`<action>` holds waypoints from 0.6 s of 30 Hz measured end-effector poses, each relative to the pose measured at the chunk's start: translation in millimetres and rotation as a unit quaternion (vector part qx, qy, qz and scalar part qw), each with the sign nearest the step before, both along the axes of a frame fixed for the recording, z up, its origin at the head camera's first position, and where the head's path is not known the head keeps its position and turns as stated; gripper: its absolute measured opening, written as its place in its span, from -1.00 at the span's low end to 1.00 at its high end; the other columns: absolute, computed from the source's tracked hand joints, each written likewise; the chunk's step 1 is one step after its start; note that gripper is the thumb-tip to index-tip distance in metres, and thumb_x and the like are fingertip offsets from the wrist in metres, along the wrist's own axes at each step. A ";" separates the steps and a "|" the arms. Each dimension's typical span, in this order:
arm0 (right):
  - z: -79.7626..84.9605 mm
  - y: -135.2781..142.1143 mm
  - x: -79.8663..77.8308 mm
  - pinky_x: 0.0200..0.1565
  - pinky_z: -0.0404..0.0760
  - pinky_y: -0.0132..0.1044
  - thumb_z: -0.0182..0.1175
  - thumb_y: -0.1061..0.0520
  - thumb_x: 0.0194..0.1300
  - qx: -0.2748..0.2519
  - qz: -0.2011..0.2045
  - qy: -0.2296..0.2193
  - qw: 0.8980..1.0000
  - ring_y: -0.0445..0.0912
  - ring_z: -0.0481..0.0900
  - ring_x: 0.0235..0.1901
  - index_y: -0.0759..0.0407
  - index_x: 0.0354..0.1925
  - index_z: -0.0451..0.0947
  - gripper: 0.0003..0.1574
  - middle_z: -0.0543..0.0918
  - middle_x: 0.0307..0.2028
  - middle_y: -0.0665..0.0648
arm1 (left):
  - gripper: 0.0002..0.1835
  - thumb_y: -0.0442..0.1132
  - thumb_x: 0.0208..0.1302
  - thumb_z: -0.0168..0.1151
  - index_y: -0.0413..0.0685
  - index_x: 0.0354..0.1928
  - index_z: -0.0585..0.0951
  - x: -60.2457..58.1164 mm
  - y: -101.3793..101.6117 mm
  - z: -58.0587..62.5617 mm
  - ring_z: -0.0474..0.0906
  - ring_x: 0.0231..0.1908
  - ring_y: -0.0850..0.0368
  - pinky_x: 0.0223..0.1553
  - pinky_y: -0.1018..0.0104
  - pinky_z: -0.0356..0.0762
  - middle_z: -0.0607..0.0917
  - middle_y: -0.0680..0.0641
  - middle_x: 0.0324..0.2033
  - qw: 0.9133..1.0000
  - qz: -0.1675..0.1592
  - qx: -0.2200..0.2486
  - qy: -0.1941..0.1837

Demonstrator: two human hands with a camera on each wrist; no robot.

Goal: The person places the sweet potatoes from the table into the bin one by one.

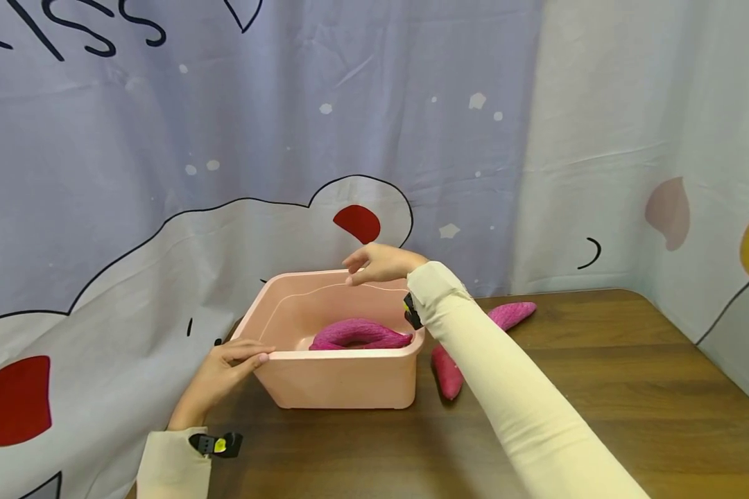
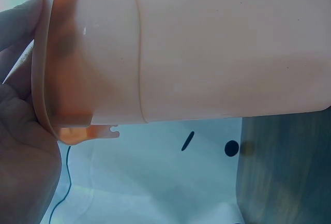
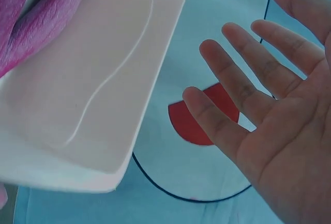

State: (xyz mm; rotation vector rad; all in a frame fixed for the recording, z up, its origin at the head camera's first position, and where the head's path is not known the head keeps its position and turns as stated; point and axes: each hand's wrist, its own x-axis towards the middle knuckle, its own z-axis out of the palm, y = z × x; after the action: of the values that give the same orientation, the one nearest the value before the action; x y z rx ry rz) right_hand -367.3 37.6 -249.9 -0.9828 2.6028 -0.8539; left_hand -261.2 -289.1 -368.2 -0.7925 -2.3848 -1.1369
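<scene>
A pink plastic basin stands on the table. Curved purple sweet potatoes lie inside it, their lower parts hidden by the front wall. My left hand grips the basin's front left corner, thumb and fingers at the rim, and the left wrist view shows this rim against the hand. Over the far rim hovers my right hand, holding nothing; in the right wrist view its fingers are spread and apart from the basin wall.
To the basin's right, purple sweet potato ends show on either side of my right sleeve, which hides what lies between. The wooden table extends right and forward. A printed curtain hangs close behind the basin.
</scene>
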 end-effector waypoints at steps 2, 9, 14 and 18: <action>1.7 4.3 0.1 0.25 0.43 -0.18 0.23 0.04 0.30 -0.002 -0.004 -0.003 1.000 0.00 0.50 0.20 0.18 0.30 0.39 -0.36 0.55 0.20 0.20 | -0.82 -0.48 0.13 0.32 -0.25 -0.21 0.74 0.3 0.9 0.3 0.54 -0.14 0.53 -0.12 0.69 0.44 0.75 -0.18 -0.23 1.000 0.001 -0.002 0.003; 6.3 22.8 -1.5 0.26 0.42 -0.16 0.23 0.04 0.29 -0.003 -0.024 0.002 1.000 0.00 0.48 0.22 0.18 0.31 0.39 -0.34 0.55 0.20 0.17 | -0.83 -0.55 0.10 0.30 -0.37 -0.23 0.72 3.9 3.9 6.3 0.55 -0.15 0.51 -0.12 0.68 0.44 0.74 -0.24 -0.25 1.000 0.002 -0.005 0.006; 6.0 37.4 -3.8 0.28 0.40 -0.10 0.21 0.05 0.31 0.002 -0.032 0.015 0.999 0.05 0.45 0.25 0.19 0.31 0.39 -0.36 0.54 0.21 0.20 | -0.83 -0.55 0.10 0.30 -0.36 -0.23 0.72 1.7 0.5 4.4 0.55 -0.15 0.51 -0.13 0.68 0.45 0.74 -0.24 -0.25 1.000 -0.002 -0.001 0.008; 5.0 49.8 -6.0 0.27 0.40 -0.07 0.20 0.05 0.32 0.003 -0.038 0.018 0.999 0.07 0.42 0.26 0.21 0.30 0.39 -0.37 0.54 0.21 0.22 | -0.83 -0.57 0.09 0.29 -0.40 -0.24 0.71 13.7 8.7 18.5 0.56 -0.15 0.49 -0.13 0.68 0.45 0.72 -0.32 -0.27 1.000 0.000 -0.009 0.012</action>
State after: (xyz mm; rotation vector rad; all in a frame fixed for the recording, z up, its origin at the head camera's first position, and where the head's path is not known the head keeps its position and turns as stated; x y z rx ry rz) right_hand -373.3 87.5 -244.9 -0.9111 2.6870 -0.8543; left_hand -247.5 -280.4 -349.6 -0.8073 -2.3791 -1.1019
